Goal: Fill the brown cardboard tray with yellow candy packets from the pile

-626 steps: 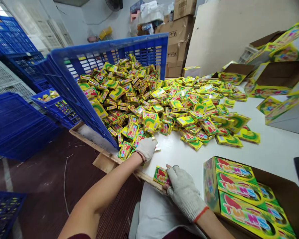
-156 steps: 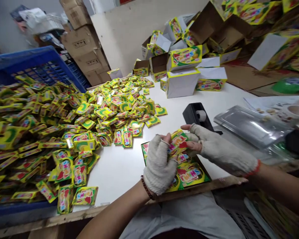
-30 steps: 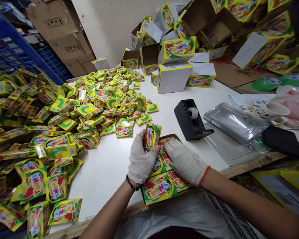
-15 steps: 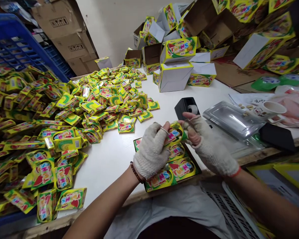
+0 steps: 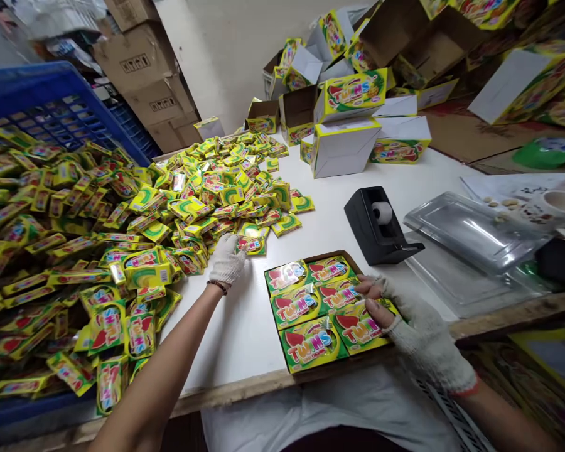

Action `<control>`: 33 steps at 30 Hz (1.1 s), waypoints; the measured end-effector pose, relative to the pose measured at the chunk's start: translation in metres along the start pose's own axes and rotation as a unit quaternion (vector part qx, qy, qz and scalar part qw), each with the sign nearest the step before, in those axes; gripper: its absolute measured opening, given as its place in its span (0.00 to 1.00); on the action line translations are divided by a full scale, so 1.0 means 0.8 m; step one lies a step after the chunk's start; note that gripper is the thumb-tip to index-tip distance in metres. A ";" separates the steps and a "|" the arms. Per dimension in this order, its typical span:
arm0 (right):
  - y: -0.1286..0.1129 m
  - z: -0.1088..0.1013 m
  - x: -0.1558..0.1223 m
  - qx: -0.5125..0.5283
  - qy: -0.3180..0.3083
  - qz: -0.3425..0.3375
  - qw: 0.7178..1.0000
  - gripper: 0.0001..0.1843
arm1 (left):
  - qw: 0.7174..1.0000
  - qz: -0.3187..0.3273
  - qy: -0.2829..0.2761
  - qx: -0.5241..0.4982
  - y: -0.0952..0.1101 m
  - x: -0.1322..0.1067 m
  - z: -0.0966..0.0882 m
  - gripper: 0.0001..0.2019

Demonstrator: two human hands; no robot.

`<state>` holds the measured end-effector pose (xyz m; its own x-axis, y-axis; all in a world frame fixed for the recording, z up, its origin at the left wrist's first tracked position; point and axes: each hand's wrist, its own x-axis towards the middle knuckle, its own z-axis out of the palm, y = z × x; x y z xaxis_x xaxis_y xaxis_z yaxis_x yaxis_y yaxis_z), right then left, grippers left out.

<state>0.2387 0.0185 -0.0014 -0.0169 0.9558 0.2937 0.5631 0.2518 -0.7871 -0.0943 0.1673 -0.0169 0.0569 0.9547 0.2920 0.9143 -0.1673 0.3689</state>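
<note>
My left hand, in a white knitted glove, reaches to the near edge of a heap of small yellow-green TWINS candy boxes. Its fingers are apart at the left end of one candy box, which lies flat on the table. In front of me sits an open display box, filled on top with candy boxes in two columns of three. Over its right side is my gloved right hand, with thumb and fingers apart, touching the candy boxes there.
A black tape dispenser stands behind the display box. Clear plastic lids and a white cup lie to the right. Display cartons are stacked at the back. A blue crate stands on the left, near brown cartons.
My left hand has moved left from the display box to the heap. The candy box held between both hands now lies in the display box, and my right hand has lowered onto its right side.
</note>
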 end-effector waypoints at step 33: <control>-0.041 -0.030 0.081 0.040 -0.103 0.057 0.992 0.11 | 0.951 0.125 -0.035 -0.279 0.201 -0.081 -0.028 0.22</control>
<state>0.2391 0.0683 0.0562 -0.1304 0.9874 0.0897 0.5032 0.1439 -0.8521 0.0396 0.0732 0.0434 0.2892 0.8783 0.3809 0.5144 -0.4781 0.7119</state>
